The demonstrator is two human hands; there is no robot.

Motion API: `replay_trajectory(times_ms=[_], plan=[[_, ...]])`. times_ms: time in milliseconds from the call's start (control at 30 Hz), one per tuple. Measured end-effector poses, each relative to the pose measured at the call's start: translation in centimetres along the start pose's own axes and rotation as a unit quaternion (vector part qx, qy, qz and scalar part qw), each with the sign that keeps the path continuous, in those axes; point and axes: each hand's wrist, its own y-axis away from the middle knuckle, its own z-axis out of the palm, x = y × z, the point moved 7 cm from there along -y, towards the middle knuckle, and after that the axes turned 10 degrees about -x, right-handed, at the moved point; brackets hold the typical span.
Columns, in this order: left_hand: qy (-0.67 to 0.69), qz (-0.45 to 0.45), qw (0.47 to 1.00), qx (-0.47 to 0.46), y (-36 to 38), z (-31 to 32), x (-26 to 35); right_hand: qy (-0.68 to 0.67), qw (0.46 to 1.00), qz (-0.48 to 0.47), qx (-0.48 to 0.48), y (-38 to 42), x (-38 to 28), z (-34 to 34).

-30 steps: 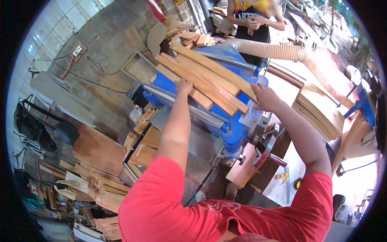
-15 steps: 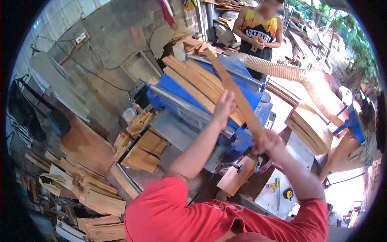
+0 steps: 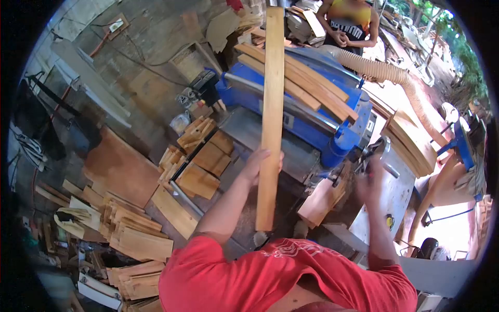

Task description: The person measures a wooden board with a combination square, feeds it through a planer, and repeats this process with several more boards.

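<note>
My left hand (image 3: 261, 165) is closed around a long wooden board (image 3: 273, 104), gripping it below its middle. The board stands nearly lengthwise in front of me, its far end reaching past the blue thickness planer (image 3: 299, 125). Off to the right, my right hand (image 3: 369, 182) is smeared by motion near the planer's crank handle (image 3: 387, 166); whether it touches the handle cannot be made out. Several loose boards (image 3: 312, 86) lie across the top of the planer, partly hidden behind the board I hold.
Stacked wood pieces (image 3: 132, 229) fill the floor at left, with more short pieces (image 3: 200, 177) beside the planer. A ribbed hose (image 3: 379, 67) curves away at right, past a board stack (image 3: 410, 143). Another person (image 3: 348, 26) stands behind the planer. A tape measure (image 3: 390, 222) lies at right.
The board has swung upright and left, now in my left hand. My right hand has let go of it and moved right. My view has shifted, and the person behind sits higher in it.
</note>
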Motion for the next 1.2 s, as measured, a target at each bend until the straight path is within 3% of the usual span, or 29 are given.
replay_trajectory(times_ms=[33,67,133,167,267,333,433,467,500,533,567,600,633,667,700,733,767,867,900,933,967,1000,1033,1067,1200], plan=[[0.04,-0.006,0.997,-0.06,2.1,0.5,-0.2,0.028,0.996,0.078,0.037,-0.1,3.6,-4.0],[0.041,-0.008,0.998,-0.051,3.9,0.2,-0.6,0.292,0.955,0.049,0.009,-1.5,2.4,-7.0],[0.051,-0.034,0.994,-0.09,7.0,0.8,-1.6,0.416,0.891,0.143,-0.109,-1.1,4.9,-7.6],[0.051,-0.038,0.994,-0.085,8.2,0.7,-2.2,0.413,0.892,0.145,-0.114,-0.8,6.3,-7.3],[0.045,-0.067,0.995,-0.057,11.2,0.7,-4.8,0.397,0.909,0.034,-0.123,-2.0,8.5,-6.7],[-0.053,-0.06,0.996,0.036,13.8,-0.4,-5.3,0.408,0.884,0.125,-0.192,-4.2,10.6,-7.2],[-0.132,-0.082,0.98,0.125,17.6,-0.8,-5.7,0.434,0.867,0.17,-0.179,-8.1,18.7,-6.1],[-0.234,-0.089,0.952,0.178,19.1,-1.1,-5.5,0.457,0.851,0.176,-0.189,-8.1,22.8,-4.1],[-0.332,-0.096,0.91,0.228,20.5,-1.2,-5.3,0.421,0.868,0.173,-0.199,-7.2,25.7,-1.5],[-0.327,-0.098,0.91,0.235,21.8,-1.2,-5.8,0.315,0.89,0.215,-0.252,-4.4,28.3,2.1],[-0.378,-0.129,0.88,0.258,23.5,-1.8,-6.1,0.153,0.916,0.318,-0.19,0.6,31.1,4.6],[-0.427,-0.158,0.846,0.278,24.8,-2.4,-6.1,0.104,0.924,0.261,-0.258,5.0,32.1,7.2],[-0.428,-0.153,0.844,0.285,25.7,-3.0,-5.9,0.213,0.877,0.148,-0.405,6.6,26.8,6.9],[-0.45,-0.159,0.83,0.29,26.8,-3.2,-6.2,0.181,0.935,-0.027,-0.305,1.9,18.1,2.0],[-0.469,-0.174,0.815,0.293,27.8,-2.8,-6.9,0.184,0.943,-0.204,-0.186,-1.8,9.5,-3.4],[-0.479,-0.216,0.792,0.311,28.3,-3.0,-7.1,0.187,0.939,-0.007,-0.288,-4.9,14.1,-4.8],[-0.48,-0.22,0.791,0.308,28.6,-3.3,-7.5,0.185,0.891,0.188,-0.371,-7.0,20.1,-5.4],[-0.495,-0.216,0.78,0.316,28.4,-3.8,-8.2,0.284,0.866,0.235,-0.338,-8.3,25.4,-0.6],[-0.499,-0.267,0.763,0.312,27.8,-3.7,-8.2,0.184,0.901,0.337,-0.201,-2.4,36.2,3.5],[-0.503,-0.315,0.746,0.304,27.2,-4.0,-8.3,0.167,0.891,0.266,-0.327,-0.9,25.6,3.4],[-0.5,-0.316,0.748,0.3,27.2,-4.9,-8.7,-0.102,0.885,0.354,-0.286,7.1,38.3,9.1],[-0.511,-0.321,0.741,0.294,27.6,-6.5,-9.5,0.226,0.842,0.216,-0.439,5.1,25.2,5.9],[-0.52,-0.328,0.734,0.289,28.1,-7.8,-10.3,0.131,0.882,0.214,-0.398,4.4,19.2,3.5],[-0.507,-0.327,0.742,0.293,28.4,-8.8,-10.7,0.121,0.844,0.236,-0.465,3.1,14.9,1.3],[-0.508,-0.297,0.762,0.269,25.2,-11.1,-10.3,0.141,0.851,0.233,-0.448,0.5,11.8,-1.8]])
